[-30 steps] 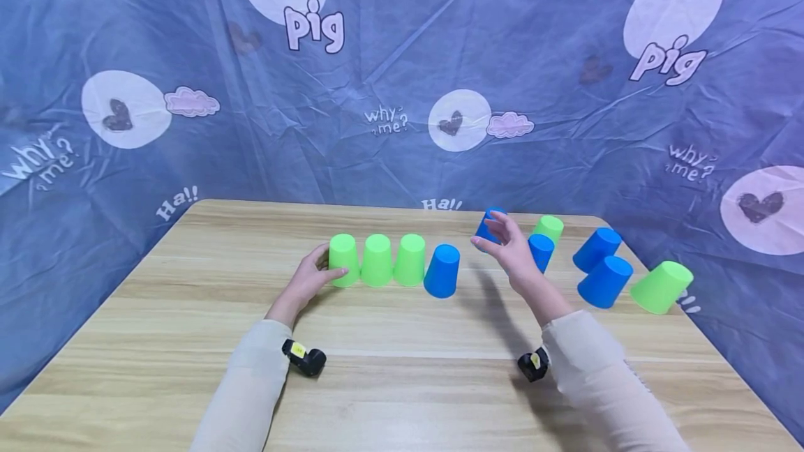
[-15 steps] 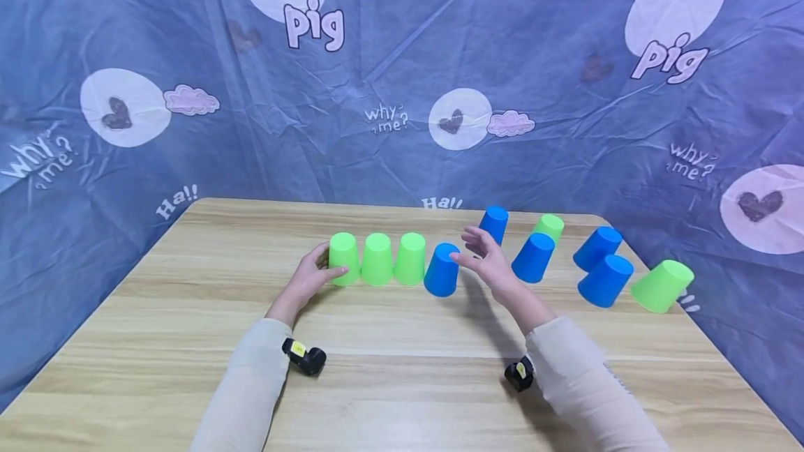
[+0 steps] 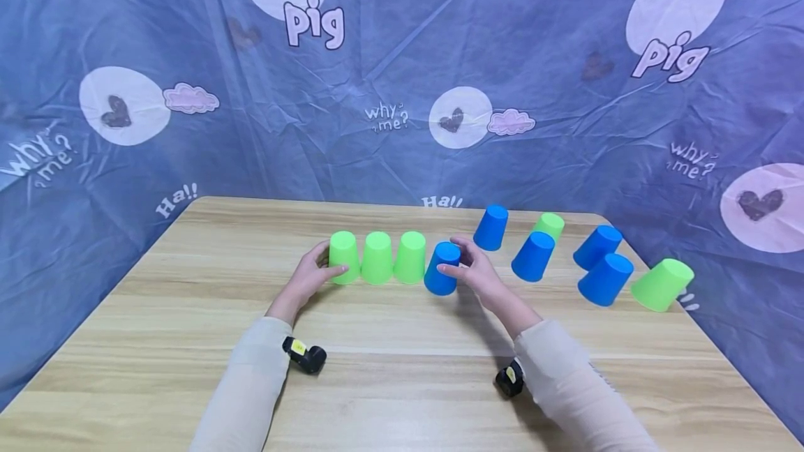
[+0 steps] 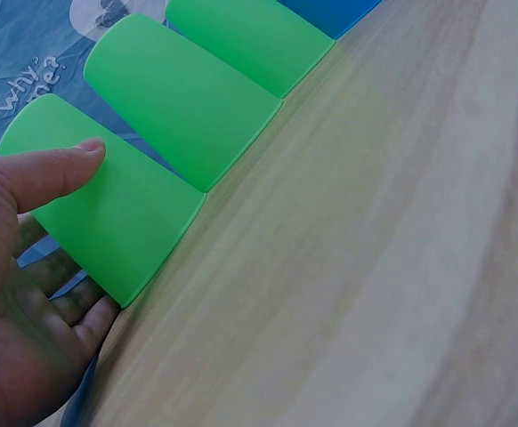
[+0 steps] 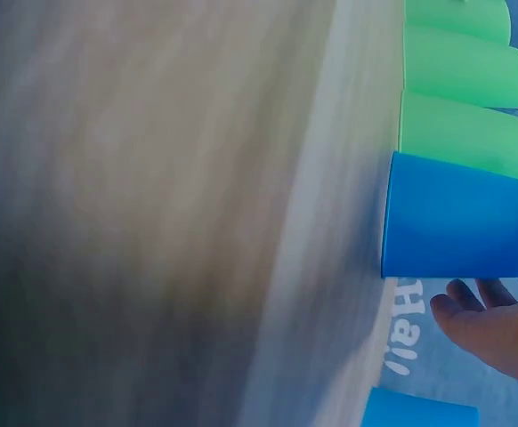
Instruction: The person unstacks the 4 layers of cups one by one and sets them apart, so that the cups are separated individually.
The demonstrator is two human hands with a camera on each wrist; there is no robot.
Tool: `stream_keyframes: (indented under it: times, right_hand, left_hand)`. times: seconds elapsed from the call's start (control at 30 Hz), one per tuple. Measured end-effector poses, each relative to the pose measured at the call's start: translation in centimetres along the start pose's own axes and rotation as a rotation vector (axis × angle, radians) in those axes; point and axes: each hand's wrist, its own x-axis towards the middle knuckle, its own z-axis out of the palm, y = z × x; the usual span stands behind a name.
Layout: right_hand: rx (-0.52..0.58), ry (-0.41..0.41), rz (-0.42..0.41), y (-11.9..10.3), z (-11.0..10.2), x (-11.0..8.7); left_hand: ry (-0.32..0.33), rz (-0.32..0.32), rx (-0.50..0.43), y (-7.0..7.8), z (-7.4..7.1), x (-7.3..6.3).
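Note:
Three green cups stand upside down in a row, with a blue cup (image 3: 440, 279) at the right end. My left hand (image 3: 308, 275) holds the leftmost green cup (image 3: 344, 250), its thumb across the near side and its fingers round the outer side and back, as the left wrist view shows. The middle green cup (image 3: 377, 257) and the third green cup (image 3: 410, 257) stand between the hands. At the row's right end, my right hand (image 3: 480, 272) is round the blue cup, thumb in front and fingers at its right side and back. The right wrist view cuts that hand off.
Right of the row stand other upturned cups: a blue cup (image 3: 490, 229) at the back, another blue cup (image 3: 532, 257) before a green cup (image 3: 550, 225), two more blue ones, and a green cup (image 3: 662, 286) near the right edge of the wooden table (image 3: 377, 382). A printed cloth (image 3: 352, 159) hangs behind.
My right hand has moved left and a little down, away from the cups at the back right, to the blue cup at the row's end. The left hand and the cups have stayed put.

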Motion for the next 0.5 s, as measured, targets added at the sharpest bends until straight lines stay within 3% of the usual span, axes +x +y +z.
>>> stream_keyframes:
  times: [0.5]
  right_hand:
    - [-0.01, 0.009, 0.053, 0.96, 0.32, 0.14]
  left_hand:
    - [0.003, -0.011, 0.012, 0.05, 0.13, -0.03]
